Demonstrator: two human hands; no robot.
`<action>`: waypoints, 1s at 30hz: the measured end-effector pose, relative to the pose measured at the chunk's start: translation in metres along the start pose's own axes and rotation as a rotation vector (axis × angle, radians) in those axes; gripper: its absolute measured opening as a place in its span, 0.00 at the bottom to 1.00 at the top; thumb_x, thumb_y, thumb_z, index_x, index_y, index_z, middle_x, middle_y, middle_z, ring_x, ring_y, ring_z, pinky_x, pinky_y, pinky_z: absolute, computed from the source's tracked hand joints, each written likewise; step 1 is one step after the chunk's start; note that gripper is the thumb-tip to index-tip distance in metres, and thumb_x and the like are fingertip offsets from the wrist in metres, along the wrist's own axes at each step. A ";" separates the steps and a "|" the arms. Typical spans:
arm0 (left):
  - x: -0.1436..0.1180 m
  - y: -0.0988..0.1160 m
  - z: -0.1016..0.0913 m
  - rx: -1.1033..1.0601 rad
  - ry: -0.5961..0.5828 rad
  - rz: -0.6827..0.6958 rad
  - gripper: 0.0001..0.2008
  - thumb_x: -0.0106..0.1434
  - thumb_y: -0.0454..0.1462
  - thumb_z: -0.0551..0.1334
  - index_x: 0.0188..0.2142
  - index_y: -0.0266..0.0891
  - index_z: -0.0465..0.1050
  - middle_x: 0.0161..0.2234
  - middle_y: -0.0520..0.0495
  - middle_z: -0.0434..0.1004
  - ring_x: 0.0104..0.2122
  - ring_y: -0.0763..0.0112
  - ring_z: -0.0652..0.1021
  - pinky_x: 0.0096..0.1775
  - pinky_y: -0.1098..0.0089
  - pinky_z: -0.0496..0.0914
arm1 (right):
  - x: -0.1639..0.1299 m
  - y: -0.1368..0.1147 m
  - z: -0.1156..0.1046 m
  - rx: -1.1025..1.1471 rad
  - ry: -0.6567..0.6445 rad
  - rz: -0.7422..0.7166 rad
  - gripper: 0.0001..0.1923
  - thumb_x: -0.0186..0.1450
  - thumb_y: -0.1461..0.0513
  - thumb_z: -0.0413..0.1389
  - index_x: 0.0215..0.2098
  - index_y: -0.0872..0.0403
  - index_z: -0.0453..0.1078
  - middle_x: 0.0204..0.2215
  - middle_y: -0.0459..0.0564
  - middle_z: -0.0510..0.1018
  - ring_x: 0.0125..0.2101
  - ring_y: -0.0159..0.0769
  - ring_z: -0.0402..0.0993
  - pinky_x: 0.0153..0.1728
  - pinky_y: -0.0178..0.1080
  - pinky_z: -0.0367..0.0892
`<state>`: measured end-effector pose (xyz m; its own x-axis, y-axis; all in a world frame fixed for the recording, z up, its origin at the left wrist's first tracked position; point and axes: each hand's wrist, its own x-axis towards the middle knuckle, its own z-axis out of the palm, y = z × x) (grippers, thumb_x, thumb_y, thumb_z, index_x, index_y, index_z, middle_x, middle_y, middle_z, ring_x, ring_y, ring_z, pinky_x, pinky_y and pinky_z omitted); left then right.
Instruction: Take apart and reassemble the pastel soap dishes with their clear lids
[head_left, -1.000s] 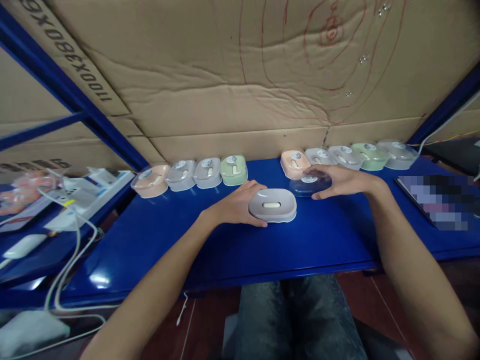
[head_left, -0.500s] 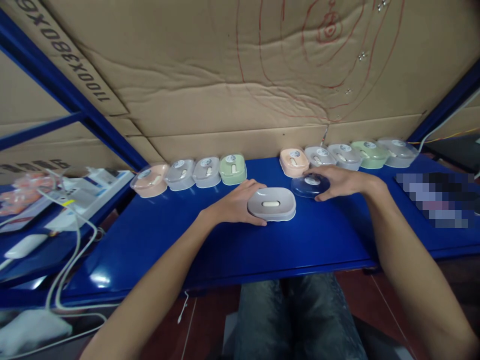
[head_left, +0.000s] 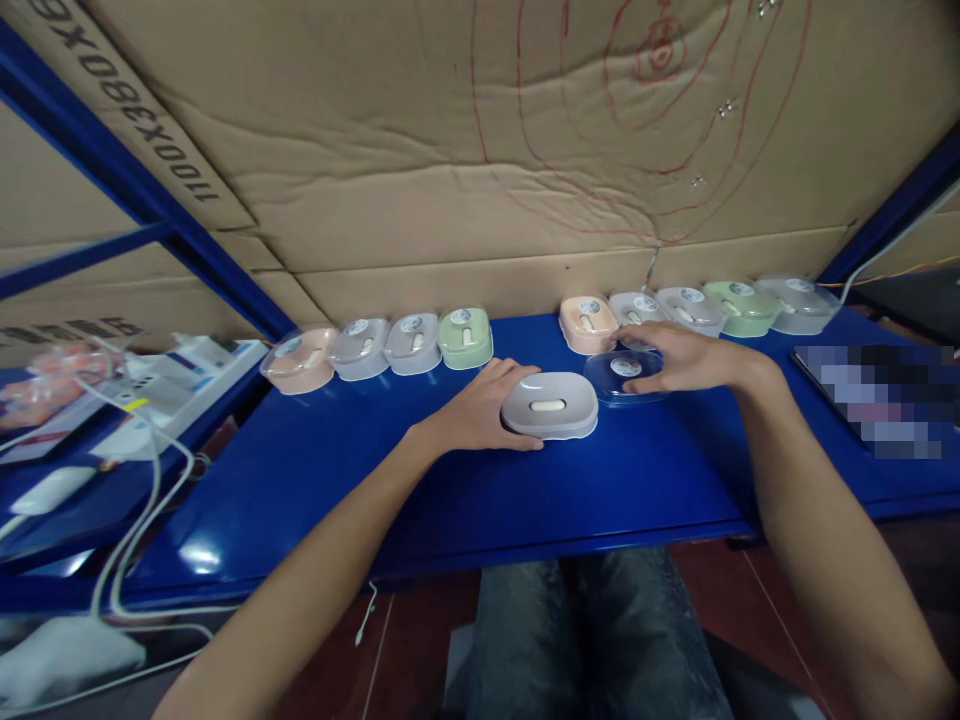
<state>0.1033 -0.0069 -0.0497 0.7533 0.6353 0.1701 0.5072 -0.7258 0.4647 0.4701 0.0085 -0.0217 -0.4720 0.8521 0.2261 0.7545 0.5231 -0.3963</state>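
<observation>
A grey oval soap-dish base (head_left: 550,405) with a small white piece in its middle lies on the blue table (head_left: 420,480). My left hand (head_left: 476,405) grips its left side. Just to its right lies a clear lid (head_left: 624,375) with a round sticker. My right hand (head_left: 686,358) holds that lid at its right edge, low over the table. The lid and the base sit side by side, nearly touching.
Two rows of lidded soap dishes line the back edge: pink, grey and green ones at the left (head_left: 386,345) and at the right (head_left: 697,308). A cardboard wall (head_left: 480,150) stands behind. A dark tablet (head_left: 877,395) lies at the right, cables and boxes (head_left: 142,400) at the left.
My right hand has brought the clear lid down and a little toward the grey base. My left hand and the base have shifted slightly to the right.
</observation>
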 end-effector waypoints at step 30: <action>0.002 0.005 0.006 -0.121 0.069 -0.081 0.41 0.55 0.51 0.79 0.62 0.45 0.67 0.59 0.40 0.74 0.58 0.44 0.74 0.61 0.43 0.72 | 0.018 -0.090 0.081 0.216 0.032 -0.273 0.47 0.63 0.45 0.72 0.75 0.41 0.62 0.67 0.58 0.69 0.61 0.56 0.77 0.63 0.60 0.76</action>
<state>0.1098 -0.0112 -0.0519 0.6791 0.7103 0.1852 0.5080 -0.6369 0.5800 0.3566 -0.0249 -0.0541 -0.6259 0.6832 0.3762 0.4868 0.7191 -0.4960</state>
